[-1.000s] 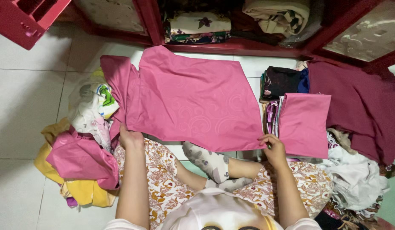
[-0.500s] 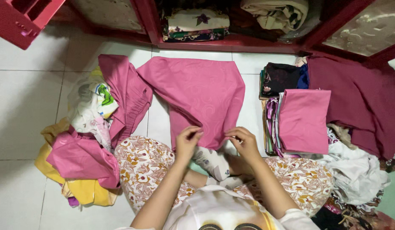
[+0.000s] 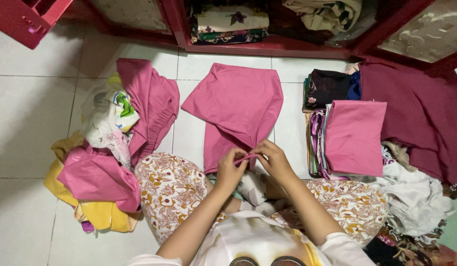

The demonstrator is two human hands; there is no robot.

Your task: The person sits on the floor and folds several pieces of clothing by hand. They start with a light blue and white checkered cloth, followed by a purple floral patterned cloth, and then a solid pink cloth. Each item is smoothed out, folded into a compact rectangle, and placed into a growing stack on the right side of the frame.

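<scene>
Both hands meet at the near edge of the pink cloth [image 3: 236,106], which lies folded on the white tiled floor [image 3: 26,113] in front of the seated person. The left hand [image 3: 230,167] and the right hand [image 3: 272,158] each pinch a bit of that edge, fingertips closed on the fabric and nearly touching one another; how many layers each pinch takes cannot be made out. The cloth's lowest part is hidden behind the hands and a grey patterned sock [image 3: 252,187].

To the right, a second folded pink piece [image 3: 354,135] tops a stack of folded cloths whose lower layers show only as thin edges. Beyond it a dark maroon sheet [image 3: 421,113] runs off the frame. To the left, a loose heap [image 3: 105,148] of pink, white printed and yellow fabric lies crumpled, its pieces hard to separate. Along the top, a red cabinet [image 3: 268,48] holds more folded fabric, cut off by the picture's edge.
</scene>
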